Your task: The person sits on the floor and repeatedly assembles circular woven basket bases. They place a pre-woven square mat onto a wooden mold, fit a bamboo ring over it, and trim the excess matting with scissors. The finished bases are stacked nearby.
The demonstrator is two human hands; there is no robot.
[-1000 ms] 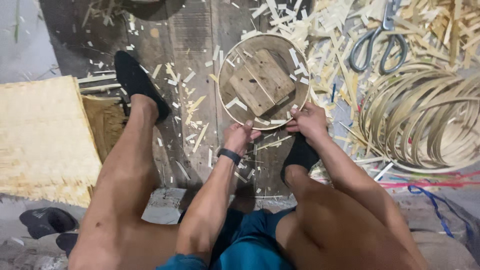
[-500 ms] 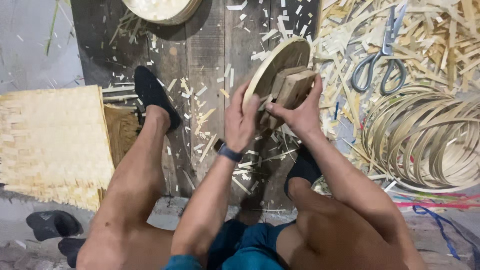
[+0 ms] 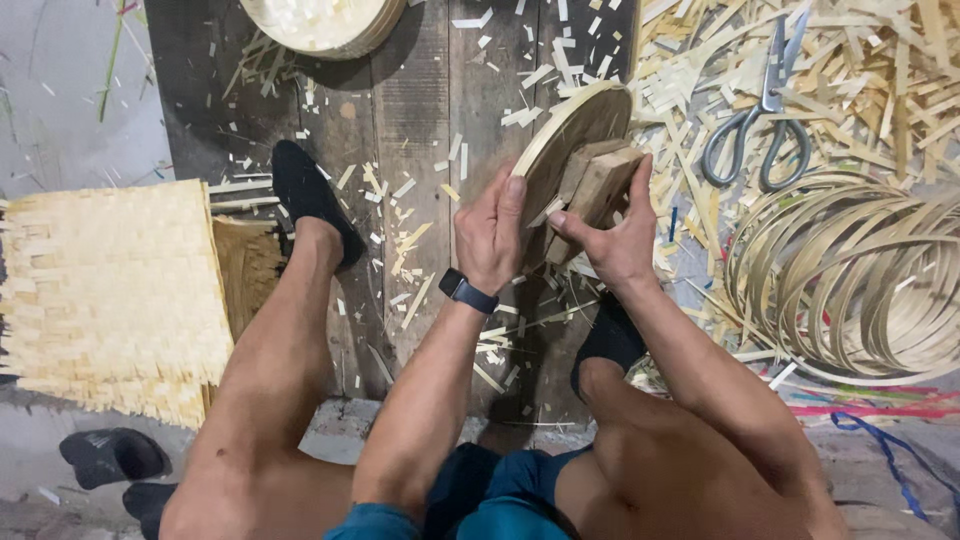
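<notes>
I am holding the round bamboo frame (image 3: 565, 130) tilted up on edge over the dark wooden floorboards (image 3: 420, 90). My left hand (image 3: 490, 235) is gripping the near rim of the frame, fingers curled around it. My right hand (image 3: 615, 235) is clamping the wooden block (image 3: 600, 180) fixed inside the frame, thumb on top. The two hands are sitting close together, not touching. Relative to the frame: scissors (image 3: 760, 120) are lying to its right on bamboo offcuts; coiled bamboo strips (image 3: 860, 280) are resting lower right; a woven mat (image 3: 110, 290) is lying far left.
</notes>
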